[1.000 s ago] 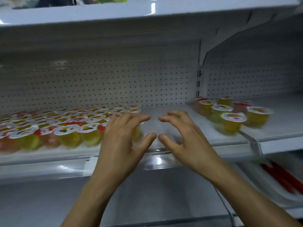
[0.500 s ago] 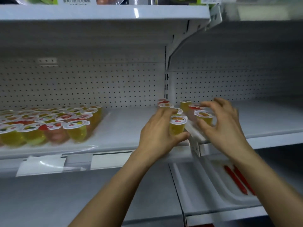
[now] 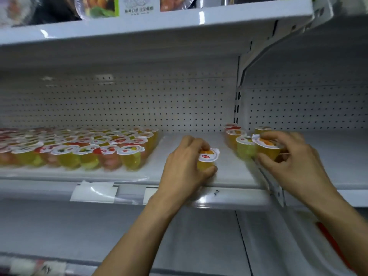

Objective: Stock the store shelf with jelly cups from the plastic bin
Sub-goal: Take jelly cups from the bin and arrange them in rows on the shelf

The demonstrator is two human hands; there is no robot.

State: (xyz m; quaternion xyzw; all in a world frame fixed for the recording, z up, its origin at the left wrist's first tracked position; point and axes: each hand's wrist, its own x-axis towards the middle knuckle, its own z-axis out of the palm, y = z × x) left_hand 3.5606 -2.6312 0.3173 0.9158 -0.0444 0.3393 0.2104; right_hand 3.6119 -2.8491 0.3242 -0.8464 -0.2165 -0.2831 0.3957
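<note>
My left hand (image 3: pixel 184 168) is wrapped around a yellow jelly cup (image 3: pixel 207 159) with a white lid, held at the bare stretch of the white shelf (image 3: pixel 229 176). My right hand (image 3: pixel 286 162) grips another yellow jelly cup (image 3: pixel 265 147) at the front of a small group of cups (image 3: pixel 237 139) by the shelf divider. A large block of stocked jelly cups (image 3: pixel 79 148), yellow and red, fills the shelf's left part. The plastic bin is out of sight.
A white upright and bracket (image 3: pixel 239 100) split the shelf into two bays. An upper shelf (image 3: pixel 159 26) carries packaged goods. Price-tag strips (image 3: pixel 95 191) line the shelf front. A lower shelf holds red items (image 3: pixel 326 234) at the right.
Both hands went from hovering open over the shelf to the small group at the right. My left hand has carried one cup leftward; my right has closed on another.
</note>
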